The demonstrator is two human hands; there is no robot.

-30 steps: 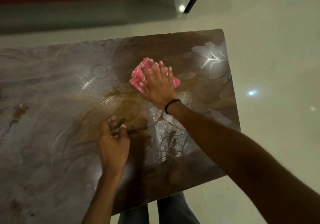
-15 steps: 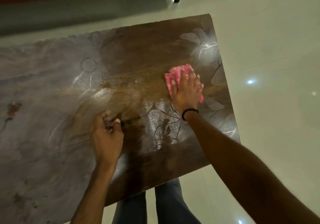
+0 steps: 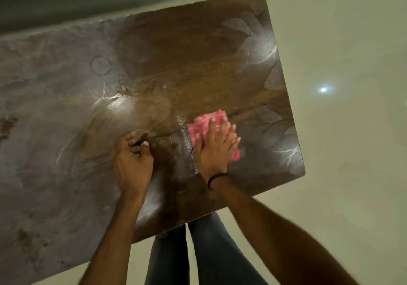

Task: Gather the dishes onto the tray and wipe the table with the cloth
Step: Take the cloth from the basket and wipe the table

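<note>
A pink cloth (image 3: pixel 203 123) lies bunched on the glossy brown patterned table (image 3: pixel 176 53), right of centre. My right hand (image 3: pixel 217 147) presses flat on it with fingers spread, a black band on the wrist. My left hand (image 3: pixel 133 159) rests on the table just left of the cloth, fingers curled into a loose fist with nothing seen in it. No dishes or tray are in view.
The table's right edge (image 3: pixel 286 100) and near edge drop to a pale shiny floor (image 3: pixel 341 152). My legs in jeans (image 3: pixel 198 251) stand at the near edge. A faint ring mark (image 3: pixel 100 65) shows on the table's left part.
My right hand has slid the cloth from the table's far middle to the right and then back toward me. The left hand stayed planted, and the view shifted.
</note>
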